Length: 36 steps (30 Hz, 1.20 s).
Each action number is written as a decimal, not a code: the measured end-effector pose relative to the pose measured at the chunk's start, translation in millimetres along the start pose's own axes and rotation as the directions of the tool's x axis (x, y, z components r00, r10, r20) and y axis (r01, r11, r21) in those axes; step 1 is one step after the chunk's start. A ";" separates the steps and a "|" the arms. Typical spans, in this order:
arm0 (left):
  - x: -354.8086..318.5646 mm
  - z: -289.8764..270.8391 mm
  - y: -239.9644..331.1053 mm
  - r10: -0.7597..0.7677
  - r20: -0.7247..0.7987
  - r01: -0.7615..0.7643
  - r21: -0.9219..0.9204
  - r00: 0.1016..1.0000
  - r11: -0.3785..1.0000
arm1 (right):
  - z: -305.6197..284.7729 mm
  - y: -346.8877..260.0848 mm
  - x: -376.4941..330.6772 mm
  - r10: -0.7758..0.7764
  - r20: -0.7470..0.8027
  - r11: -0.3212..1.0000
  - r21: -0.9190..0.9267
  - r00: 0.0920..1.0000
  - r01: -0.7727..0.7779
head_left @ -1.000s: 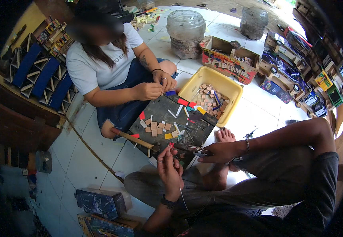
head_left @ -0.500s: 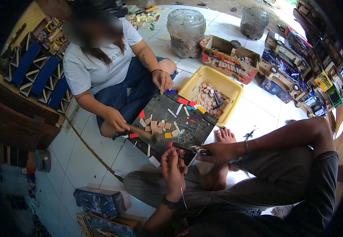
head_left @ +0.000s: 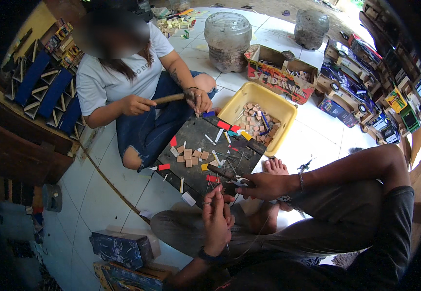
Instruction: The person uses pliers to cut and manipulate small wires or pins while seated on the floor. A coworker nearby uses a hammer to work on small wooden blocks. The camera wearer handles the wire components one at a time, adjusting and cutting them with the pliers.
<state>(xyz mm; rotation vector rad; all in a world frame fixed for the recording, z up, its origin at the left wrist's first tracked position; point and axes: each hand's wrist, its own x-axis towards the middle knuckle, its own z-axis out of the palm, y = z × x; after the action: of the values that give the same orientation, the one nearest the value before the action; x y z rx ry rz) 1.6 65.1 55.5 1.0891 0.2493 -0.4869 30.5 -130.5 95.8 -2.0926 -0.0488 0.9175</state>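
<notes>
My left hand (head_left: 215,220) is closed in a pinch at the near edge of a dark work board (head_left: 181,138). Its fingertips grip a thin pale strand, too fine to identify. Just right of it, my right hand (head_left: 268,186) is wrapped round a tool (head_left: 220,170) with a long dark shaft and a shiny metal part by the fingers; its exact kind is unclear. The shaft reaches over the board, above a red piece (head_left: 213,179). Small wooden blocks (head_left: 188,157), coloured scraps and several nails (head_left: 230,162) lie on the board.
Across the board a co-worker sits holding a hammer (head_left: 169,98). A yellow tub (head_left: 288,123) of wooden blocks stands at the board's far right, with a printed cardboard box (head_left: 280,85) behind. Wooden toy vehicles (head_left: 341,77) are stacked at right. A dark box (head_left: 123,248) lies at lower left.
The co-worker's hammer has come up off the board toward their other hand. My right hand's tool has tilted up and shifted slightly left; my left fingertips have moved slightly right.
</notes>
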 end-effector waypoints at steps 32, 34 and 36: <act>8.8 -1.5 -21.2 0.027 -0.039 -0.028 -0.025 0.999 0.999 | 32.2 44.8 23.9 -0.148 0.031 0.989 -0.015 0.989 0.148; 9.6 -2.3 -22.4 0.031 -0.039 -0.033 -0.037 0.999 0.999 | 31.4 42.5 23.1 -0.172 0.029 0.985 0.005 0.985 0.172; 9.9 -3.0 -23.4 0.028 -0.038 -0.030 -0.035 0.999 0.999 | 30.4 39.3 21.6 -0.154 0.030 0.988 0.006 0.988 0.154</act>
<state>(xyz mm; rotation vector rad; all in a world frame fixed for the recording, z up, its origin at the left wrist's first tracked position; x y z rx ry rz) -1.3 56.6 31.5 1.0670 0.2739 -0.4349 16.7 -128.4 43.5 -2.0405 -0.2214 0.8547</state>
